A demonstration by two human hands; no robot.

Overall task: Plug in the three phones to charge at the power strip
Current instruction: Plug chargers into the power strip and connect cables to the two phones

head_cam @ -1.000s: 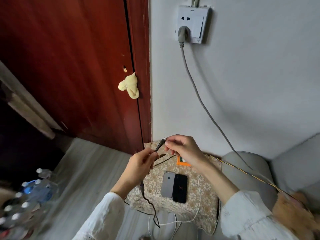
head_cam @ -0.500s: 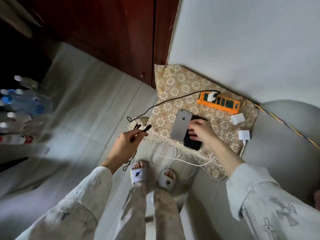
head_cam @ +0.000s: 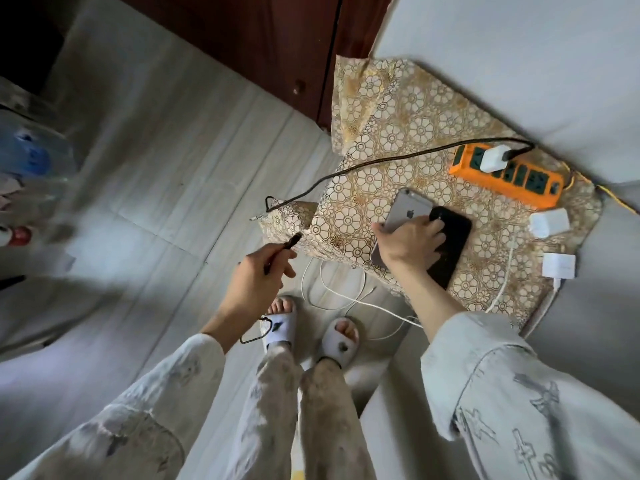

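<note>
An orange power strip [head_cam: 526,183] lies on a small table with a gold flowered cloth [head_cam: 381,133]. A white charger [head_cam: 493,158] is plugged into the strip, and its black cable [head_cam: 363,166] runs left off the table. My left hand [head_cam: 258,271] is shut on the plug end of that black cable, left of the table. A silver phone [head_cam: 410,209] and a black phone [head_cam: 453,244] lie side by side. My right hand [head_cam: 412,242] grips the silver phone's lower part, fingers resting on the black phone.
Two loose white chargers [head_cam: 549,221] [head_cam: 558,266] lie on the cloth's right side, white cables [head_cam: 332,292] hanging to the floor. My feet in white slippers [head_cam: 306,332] stand beside the table. A dark red door [head_cam: 259,39] is behind; water bottles [head_cam: 31,157] at far left.
My head tilted down from the wall socket to the table. My right hand left the black cable and went down onto the phones. My left hand kept the cable plug.
</note>
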